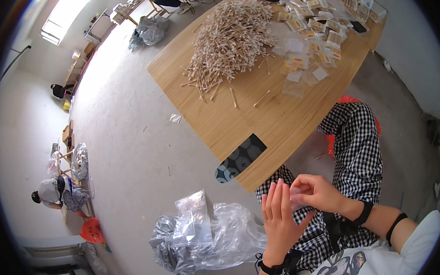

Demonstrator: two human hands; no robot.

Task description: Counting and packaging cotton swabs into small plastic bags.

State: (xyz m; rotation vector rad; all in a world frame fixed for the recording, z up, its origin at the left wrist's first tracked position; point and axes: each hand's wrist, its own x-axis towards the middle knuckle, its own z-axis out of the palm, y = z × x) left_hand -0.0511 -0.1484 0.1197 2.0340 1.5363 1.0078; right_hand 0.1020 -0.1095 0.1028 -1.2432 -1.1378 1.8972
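Over my lap, my left hand [280, 210] is raised with its fingers straight and side by side, its back toward the view. Close beside it, my right hand [321, 193] bends its fingers round a small piece of clear plastic [296, 197], which looks like a little bag. The left palm is hidden, so whether it touches the plastic cannot be seen. On the wooden table [196, 114] beyond my hands lies a large heap of cotton swabs [232, 41]. A few loose swabs [262, 98] lie apart from it. Small clear bags with cards [298, 67] spread to its right.
Packed swab bags [313, 20] pile up at the table's far right. A dark patterned phone-like thing [241, 158] lies at the near corner. Large clear plastic bags [210, 236] sit on the floor at my left. Other people [55, 191] are farther left and at the back.
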